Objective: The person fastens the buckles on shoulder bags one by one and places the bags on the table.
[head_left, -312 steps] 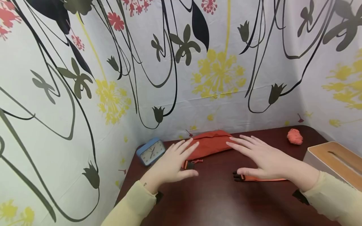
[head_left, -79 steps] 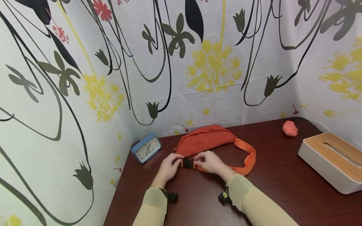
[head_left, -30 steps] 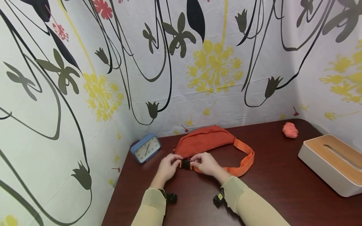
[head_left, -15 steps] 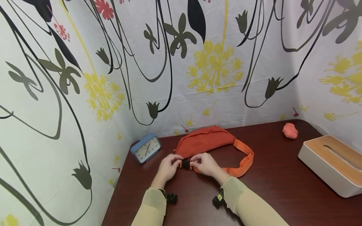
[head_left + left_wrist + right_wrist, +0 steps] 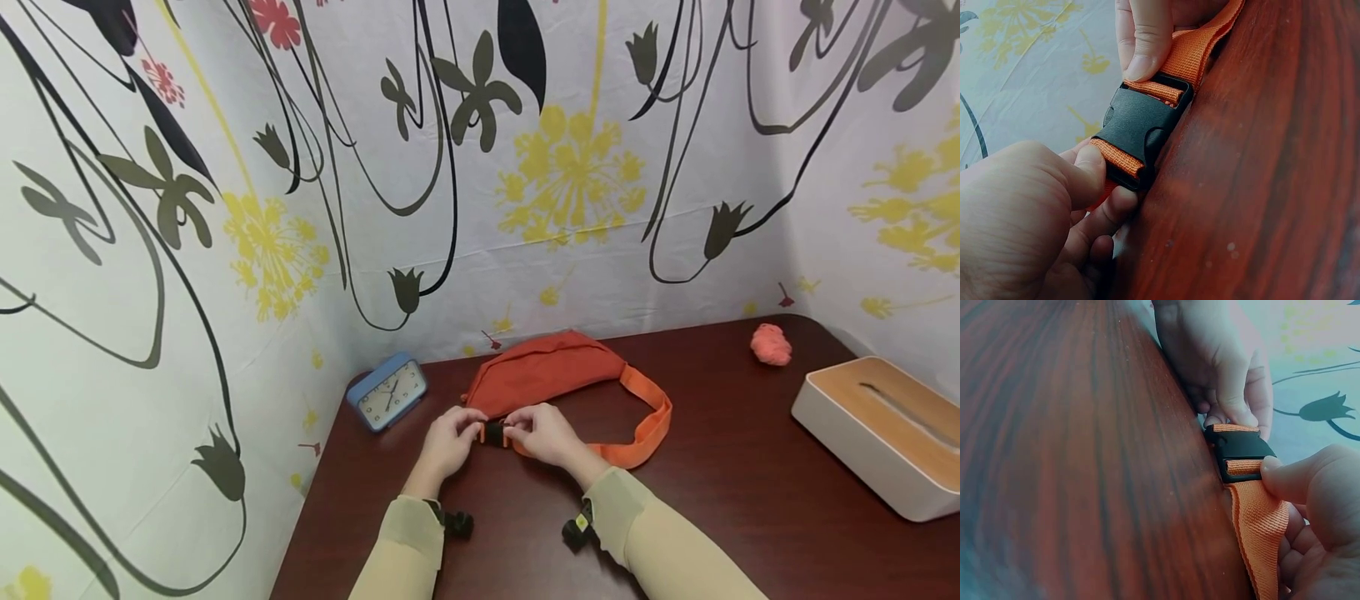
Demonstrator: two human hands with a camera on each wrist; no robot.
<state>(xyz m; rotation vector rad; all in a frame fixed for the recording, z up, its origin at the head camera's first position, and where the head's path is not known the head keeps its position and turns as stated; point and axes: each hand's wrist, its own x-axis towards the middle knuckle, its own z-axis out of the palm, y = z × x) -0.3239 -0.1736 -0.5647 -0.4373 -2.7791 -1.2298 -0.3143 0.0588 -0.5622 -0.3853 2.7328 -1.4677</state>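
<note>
A red-orange waist bag (image 5: 551,372) lies at the back of the table, its orange strap (image 5: 656,425) looping round on the right. The black side-release buckle (image 5: 1138,119) joins the strap ends, its two halves fitted together. My left hand (image 5: 447,440) pinches the buckle's left end, with thumb on top and fingers beneath in the left wrist view. My right hand (image 5: 549,433) pinches the opposite end, where the orange webbing (image 5: 1257,515) threads through. In the right wrist view the right thumb rests at the buckle's edge.
A blue alarm clock (image 5: 387,392) stands left of the bag. Coral yarn (image 5: 771,344) lies at the far right corner, and a white box with a wooden lid (image 5: 877,433) stands at the right. Patterned cloth (image 5: 570,275) hangs behind the dark red-brown table (image 5: 510,542).
Ten seconds ago both hands hovered open with the buckle halves apart. By 2.6 seconds ago they held the joined buckle. Since then the hands and buckle have barely moved.
</note>
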